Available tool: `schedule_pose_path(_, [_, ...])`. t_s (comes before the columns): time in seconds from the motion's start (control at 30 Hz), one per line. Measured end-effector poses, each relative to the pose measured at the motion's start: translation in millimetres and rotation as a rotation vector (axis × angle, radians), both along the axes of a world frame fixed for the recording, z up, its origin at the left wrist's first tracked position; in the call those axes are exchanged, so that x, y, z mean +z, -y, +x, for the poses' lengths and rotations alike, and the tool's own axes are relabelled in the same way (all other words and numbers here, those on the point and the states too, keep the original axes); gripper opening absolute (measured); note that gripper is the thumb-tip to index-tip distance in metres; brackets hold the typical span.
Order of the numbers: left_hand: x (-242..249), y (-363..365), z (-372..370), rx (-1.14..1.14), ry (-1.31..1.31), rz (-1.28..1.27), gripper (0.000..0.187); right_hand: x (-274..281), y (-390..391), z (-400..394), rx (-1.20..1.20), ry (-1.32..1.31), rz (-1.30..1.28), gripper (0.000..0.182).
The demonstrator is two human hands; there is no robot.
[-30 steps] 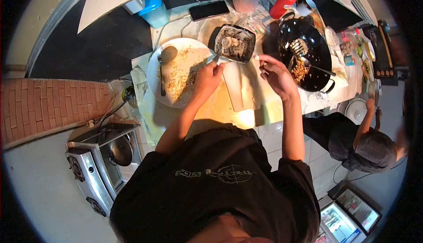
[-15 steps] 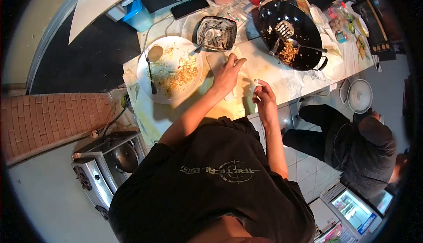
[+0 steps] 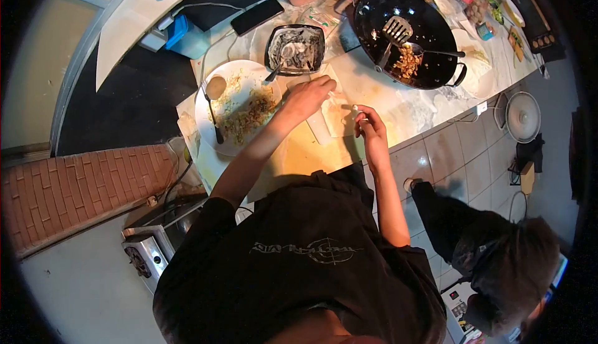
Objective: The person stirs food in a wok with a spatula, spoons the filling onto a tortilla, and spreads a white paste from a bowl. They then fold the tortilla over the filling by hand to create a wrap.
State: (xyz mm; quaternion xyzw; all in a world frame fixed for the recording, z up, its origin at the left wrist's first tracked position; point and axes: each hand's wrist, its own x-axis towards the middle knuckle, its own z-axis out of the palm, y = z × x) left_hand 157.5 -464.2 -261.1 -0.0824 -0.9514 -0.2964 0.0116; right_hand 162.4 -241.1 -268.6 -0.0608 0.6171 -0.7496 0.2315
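Observation:
My left hand is over the pale thin sheet on the table, fingers drawn together at its upper left part. What lies under the fingertips is partly hidden. To the right of the sheet, my right hand hovers near the table edge. Its index finger is stretched out with white paste on the tip, the other fingers bent and apart, nothing visible in them. Above my left hand stands a black square bowl coated with white paste, a spoon in it. At left lies a white plate with shredded filling and a dark-handled ladle.
A black wok at the upper right holds browned bits, a slotted spatula and a spoon. A phone and a blue-lidded container are at the back. Another person is bent over at right.
My left hand has lowered and moved slightly left onto the sheet. The right hand has shifted a little. The other person has moved lower, and the whole view has turned somewhat.

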Motion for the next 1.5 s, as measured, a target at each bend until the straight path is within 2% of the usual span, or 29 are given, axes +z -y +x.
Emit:
schedule_pose_path(0.07, [-2.1, 3.5, 1.2, 0.004, -0.019, 0.023, 0.022, -5.8, 5.0, -3.7, 0.007, -0.048, 0.057, 0.03])
schedule_pose_path(0.13, [-4.2, 7.9, 2.6, 0.009, -0.037, 0.047, 0.021, -2.7, 14.5, -6.3, -0.034, -0.512, 0.421, 0.032])
schedule_pose_path(0.17, [-5.4, 10.2, 3.5, -0.008, -0.067, 0.048, 0.018, 1.7, 17.1, -8.2, -0.01, -0.553, 0.449, 0.039])
schedule_pose_path(0.3, [-4.7, 15.8, 10.0, -0.018, -0.082, 0.077, 0.013, 6.5, 29.0, -15.0, 0.042, -0.674, 0.592, 0.047])
schedule_pose_path(0.37, [1.1, 17.5, 13.4, -0.013, -0.068, 0.112, 0.013, 9.4, 34.7, -21.7, 0.094, -0.886, 0.741, 0.056])
schedule_pose_path(0.57, [-0.4, 17.2, 17.0, -0.005, -0.089, 0.271, 0.01, 10.3, 43.2, -28.3, 0.256, -1.093, 0.991, 0.061])
schedule_pose_path(0.8, [-13.3, 15.4, 17.8, 0.006, -0.121, 0.381, 0.011, 12.9, 32.7, -24.9, 0.308, -1.115, 1.025, 0.062])
schedule_pose_path(1.0, [-12.1, 17.4, 14.9, -0.011, -0.198, 0.395, 0.01, 11.9, 40.2, -26.0, 0.298, -1.133, 1.023, 0.056])
schedule_pose_path(1.2, [-13.9, 19.6, 15.4, -0.028, -0.186, 0.404, 0.008, 8.9, 34.9, -17.9, 0.309, -1.145, 0.976, 0.044])
schedule_pose_path(1.27, [-14.8, 18.7, 16.1, -0.026, -0.197, 0.407, 0.009, 10.3, 39.6, -17.7, 0.244, -1.121, 0.998, 0.036])
schedule_pose_path(1.37, [-13.5, 18.0, 18.1, -0.018, -0.199, 0.406, 0.01, 8.1, 36.9, -18.4, 0.245, -1.143, 0.944, 0.036])
schedule_pose_path(1.5, [-15.9, 18.4, 21.8, 0.02, -0.172, 0.401, 0.011, 50.7, 54.6, -31.8, 0.194, -1.035, 0.784, 0.039])
